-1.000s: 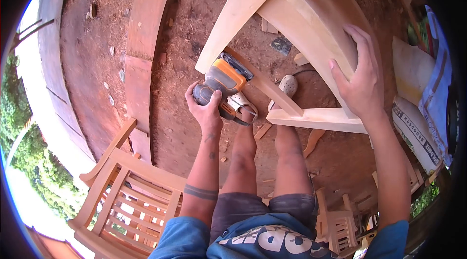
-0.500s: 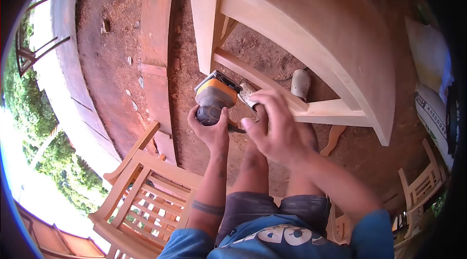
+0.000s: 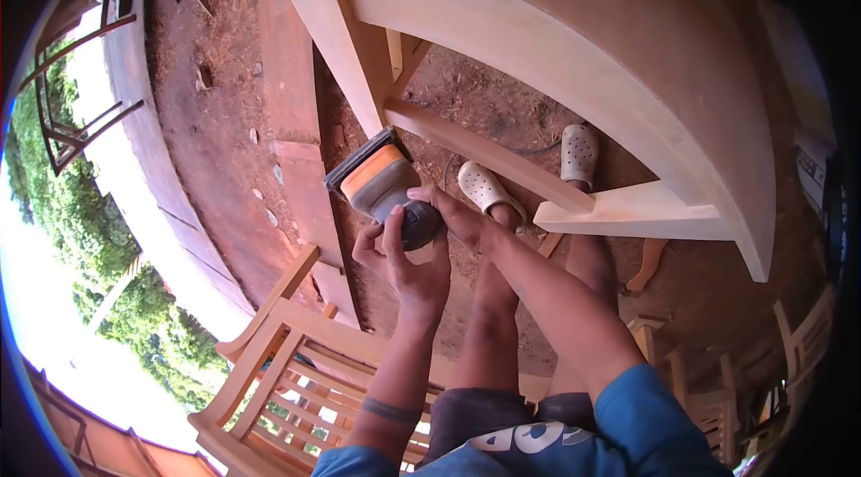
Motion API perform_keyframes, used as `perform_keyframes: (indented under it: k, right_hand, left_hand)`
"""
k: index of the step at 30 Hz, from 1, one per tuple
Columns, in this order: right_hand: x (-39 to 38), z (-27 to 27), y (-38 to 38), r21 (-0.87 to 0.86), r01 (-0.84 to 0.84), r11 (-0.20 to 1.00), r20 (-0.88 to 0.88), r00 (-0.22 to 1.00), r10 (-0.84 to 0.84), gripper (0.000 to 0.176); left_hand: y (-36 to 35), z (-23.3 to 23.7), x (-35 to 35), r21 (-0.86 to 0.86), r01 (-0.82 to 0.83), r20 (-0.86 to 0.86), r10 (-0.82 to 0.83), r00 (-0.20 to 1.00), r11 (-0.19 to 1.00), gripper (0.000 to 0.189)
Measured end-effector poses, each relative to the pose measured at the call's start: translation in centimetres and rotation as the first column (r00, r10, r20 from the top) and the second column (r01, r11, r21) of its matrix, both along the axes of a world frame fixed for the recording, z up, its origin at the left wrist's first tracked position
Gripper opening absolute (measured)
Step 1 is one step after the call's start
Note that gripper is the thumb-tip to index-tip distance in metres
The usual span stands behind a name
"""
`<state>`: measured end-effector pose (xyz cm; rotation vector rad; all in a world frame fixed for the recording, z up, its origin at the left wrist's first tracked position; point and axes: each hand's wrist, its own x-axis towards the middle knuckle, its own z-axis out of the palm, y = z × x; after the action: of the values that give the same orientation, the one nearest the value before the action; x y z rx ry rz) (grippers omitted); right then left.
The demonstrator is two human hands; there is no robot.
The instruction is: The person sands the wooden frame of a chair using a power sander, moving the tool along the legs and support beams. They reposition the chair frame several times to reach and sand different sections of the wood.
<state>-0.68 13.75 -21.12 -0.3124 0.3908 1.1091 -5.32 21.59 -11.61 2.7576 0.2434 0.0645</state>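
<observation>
An electric sander with an orange band and a dark pad is held out in front of me, its pad tilted to the upper left. My left hand is closed around the dark rounded end from below. From the right, my right hand grips the sander's body, its fingertips near the grey part. Just above the pad is the lower end of a pale wooden leg. That leg belongs to a large wooden piece with a curved panel and a crossbar.
A slatted wooden chair stands at lower left, near my left forearm. My feet in light clogs are under the frame on the dirt ground. A long board lies left of the sander. More wooden furniture stands at lower right.
My right hand, apart from the sander before, has come left onto its body. The sander has tilted further, with its pad swung left. The view has shifted a little.
</observation>
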Motion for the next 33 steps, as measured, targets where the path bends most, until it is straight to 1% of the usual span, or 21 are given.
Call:
perform_keyframes:
  k: [1, 2, 4, 7, 11, 15, 17, 18, 19, 23, 25, 27, 28, 31, 32, 33]
  right_hand:
    - [0.2, -0.3, 0.2, 0.021, 0.029, 0.999, 0.002, 1.0, -0.029, 0.046]
    - [0.3, -0.5, 0.3, 0.003, 0.056, 0.998, -0.009, 0.998, -0.056, 0.045]
    - [0.7, -0.7, 0.3, -0.034, 0.106, 0.994, -0.025, 0.994, -0.107, 0.044]
    - [1.3, -1.6, 0.3, -0.069, 0.099, 0.993, 0.023, 0.995, -0.098, 0.044]
    - [1.3, -3.5, 0.9, -0.02, 0.135, 0.991, 0.096, 0.986, -0.133, 0.044]
    - [1.2, -4.2, 0.6, -0.085, 0.112, 0.99, 0.096, 0.99, -0.104, 0.044]
    - [1.3, -4.0, 0.7, -0.12, 0.125, 0.985, 0.072, 0.991, -0.117, 0.045]
    - [1.3, -4.4, 0.8, -0.106, 0.129, 0.986, 0.075, 0.99, -0.121, 0.045]
    - [1.2, -4.9, 0.8, -0.09, 0.135, 0.987, 0.077, 0.989, -0.128, 0.044]
    - [1.0, -6.5, 0.9, -0.025, 0.139, 0.99, 0.104, 0.985, -0.135, 0.046]
    - [1.3, -7.5, 0.7, -0.05, 0.097, 0.994, 0.163, 0.983, -0.088, 0.047]
    - [1.4, -7.9, 0.7, -0.074, 0.08, 0.994, 0.183, 0.981, -0.065, 0.048]
    - [1.5, -7.9, 0.6, -0.083, 0.082, 0.993, 0.173, 0.983, -0.066, 0.047]
    - [1.5, -7.6, 0.7, -0.005, 0.13, 0.992, 0.131, 0.983, -0.128, 0.044]
    - [1.4, -7.4, 0.7, 0.039, 0.153, 0.987, 0.113, 0.981, -0.157, 0.043]
    - [1.2, -7.5, 0.9, 0.032, 0.148, 0.989, 0.079, 0.986, -0.15, 0.041]
  left_hand:
    - [0.0, -0.2, 0.4, 0.019, 0.026, -0.003, -0.026, 1.0, 0.999, 0.08]
    - [-0.1, -0.5, 0.7, 0.038, 0.051, -0.006, -0.051, 0.999, 0.998, 0.08]
    - [-0.3, -1.5, 1.1, 0.035, 0.01, 0.047, -0.011, 0.999, 0.999, 0.077]
    - [-0.4, -2.6, 1.4, 0.043, -0.028, 0.081, 0.024, 0.996, 0.999, 0.074]
    - [-1.0, -4.0, 1.4, 0.044, -0.094, 0.128, 0.088, 0.988, 0.995, 0.072]
    - [-1.9, -4.0, 1.7, 0.034, -0.117, 0.151, 0.111, 0.982, 0.993, 0.071]
    - [-2.2, -4.0, 1.8, 0.081, -0.12, 0.159, 0.106, 0.981, 0.989, 0.07]
    - [-2.4, -4.1, 1.8, 0.107, -0.123, 0.164, 0.104, 0.981, 0.987, 0.07]
    - [-2.5, -4.5, 1.8, 0.093, -0.135, 0.166, 0.119, 0.979, 0.986, 0.069]
    - [-3.2, -5.9, 1.6, 0.06, -0.204, 0.164, 0.191, 0.968, 0.977, 0.068]
    - [-3.8, -6.3, 1.6, 0.056, -0.245, 0.141, 0.236, 0.961, 0.968, 0.065]
    - [-4.0, -6.6, 1.6, 0.06, -0.26, 0.109, 0.253, 0.961, 0.964, 0.065]
    - [-4.1, -6.6, 1.6, 0.063, -0.268, 0.092, 0.262, 0.961, 0.961, 0.065]
    - [-3.7, -6.1, 1.8, 0.111, -0.222, 0.039, 0.219, 0.975, 0.969, 0.064]
    - [-3.5, -5.9, 1.8, 0.116, -0.208, 0.041, 0.204, 0.978, 0.971, 0.064]
    - [-3.2, -5.9, 1.8, 0.119, -0.194, 0.046, 0.19, 0.981, 0.974, 0.064]
